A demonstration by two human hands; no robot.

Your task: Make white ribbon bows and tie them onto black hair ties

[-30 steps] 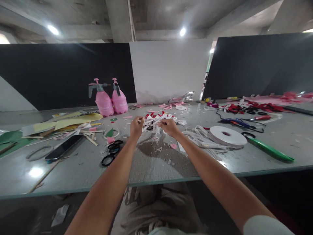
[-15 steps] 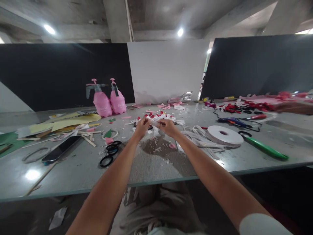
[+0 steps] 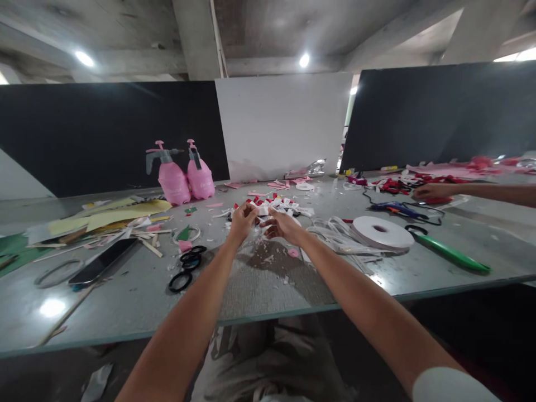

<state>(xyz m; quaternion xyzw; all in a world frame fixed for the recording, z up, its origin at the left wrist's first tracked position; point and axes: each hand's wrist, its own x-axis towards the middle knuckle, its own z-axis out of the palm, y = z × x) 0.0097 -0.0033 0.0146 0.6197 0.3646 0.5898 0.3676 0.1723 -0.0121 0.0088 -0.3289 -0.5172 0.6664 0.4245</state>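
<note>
A short white ribbon piece (image 3: 262, 210) stretches between my two hands above the table. My left hand (image 3: 243, 220) pinches its left end. The thumb and forefinger of my right hand (image 3: 281, 224) close on the other end, with the remaining fingers curled below. Just beyond my hands lies a pile of red and white ribbon pieces (image 3: 278, 202), partly hidden by them. Small white scraps (image 3: 270, 258) are scattered on the table in front of me.
To the left are black-handled scissors (image 3: 186, 269), a phone (image 3: 103, 261) and two pink spray bottles (image 3: 173, 183). On the right lie a white ribbon roll (image 3: 382, 233), a blue glue gun (image 3: 397, 209) and a green-bladed tool (image 3: 452, 252). A co-worker's hand (image 3: 435, 191) reaches in from the right.
My right fingers have shifted and curled under the white piece. The co-worker's hand has moved further left over the red pieces. The camera view has tilted slightly.
</note>
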